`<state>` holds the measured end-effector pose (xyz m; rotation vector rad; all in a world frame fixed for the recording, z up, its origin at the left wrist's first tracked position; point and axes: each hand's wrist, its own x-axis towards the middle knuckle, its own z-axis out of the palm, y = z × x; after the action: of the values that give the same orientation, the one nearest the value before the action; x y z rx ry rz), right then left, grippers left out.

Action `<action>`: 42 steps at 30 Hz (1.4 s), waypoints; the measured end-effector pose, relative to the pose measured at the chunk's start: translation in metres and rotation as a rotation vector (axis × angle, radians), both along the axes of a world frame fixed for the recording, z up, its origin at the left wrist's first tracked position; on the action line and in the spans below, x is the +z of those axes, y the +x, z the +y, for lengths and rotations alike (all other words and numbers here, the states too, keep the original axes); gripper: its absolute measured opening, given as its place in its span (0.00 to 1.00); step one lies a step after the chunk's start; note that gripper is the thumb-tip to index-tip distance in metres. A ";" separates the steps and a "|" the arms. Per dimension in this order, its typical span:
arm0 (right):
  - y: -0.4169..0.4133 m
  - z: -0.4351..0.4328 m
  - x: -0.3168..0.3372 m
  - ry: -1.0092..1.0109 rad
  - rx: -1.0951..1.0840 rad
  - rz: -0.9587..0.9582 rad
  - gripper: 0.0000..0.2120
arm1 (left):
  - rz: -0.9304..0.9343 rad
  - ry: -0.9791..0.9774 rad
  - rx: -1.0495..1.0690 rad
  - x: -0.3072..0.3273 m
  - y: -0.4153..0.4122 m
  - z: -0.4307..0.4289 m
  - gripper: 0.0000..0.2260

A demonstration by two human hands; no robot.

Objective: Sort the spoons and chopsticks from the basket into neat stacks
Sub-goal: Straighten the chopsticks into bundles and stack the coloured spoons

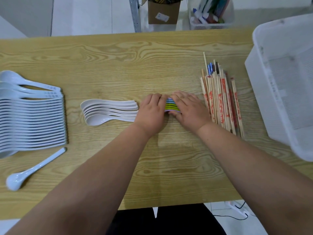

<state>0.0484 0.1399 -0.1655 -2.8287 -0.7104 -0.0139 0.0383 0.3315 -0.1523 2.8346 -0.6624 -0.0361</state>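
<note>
A small stack of coloured spoons (171, 106), blue, green, yellow and purple edges showing, lies at the table's middle. My left hand (151, 112) and my right hand (188, 109) close on it from either side, fingers curled over its top and thumbs below. Most of that stack is hidden under my hands. Just left of it lies a nested stack of white spoons (108, 111), handles toward my left hand. A long row of pale blue spoons (32, 122) fills the left edge. A pile of wrapped chopsticks (220, 100) lies right of my right hand.
One loose pale blue spoon (33, 169) lies diagonally at the front left. A white plastic basket (286, 85) stands at the table's right edge. Behind the wooden table (118, 61) are a cardboard box (162, 12) and a white crate (211, 16) on the floor.
</note>
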 end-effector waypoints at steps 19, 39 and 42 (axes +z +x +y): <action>-0.013 0.001 0.022 -0.161 0.016 0.182 0.38 | 0.034 -0.015 0.075 0.011 -0.011 0.012 0.32; -0.013 0.026 0.048 -0.157 0.008 0.269 0.42 | -0.018 -0.138 0.104 0.028 -0.026 0.070 0.34; -0.014 0.036 0.049 -0.152 0.003 0.301 0.42 | -0.011 -0.124 0.102 0.029 -0.031 0.096 0.33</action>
<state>0.0347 0.1756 -0.1169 -2.8788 -0.6710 0.4743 0.0075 0.4278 -0.1230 2.7466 -0.5028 0.0361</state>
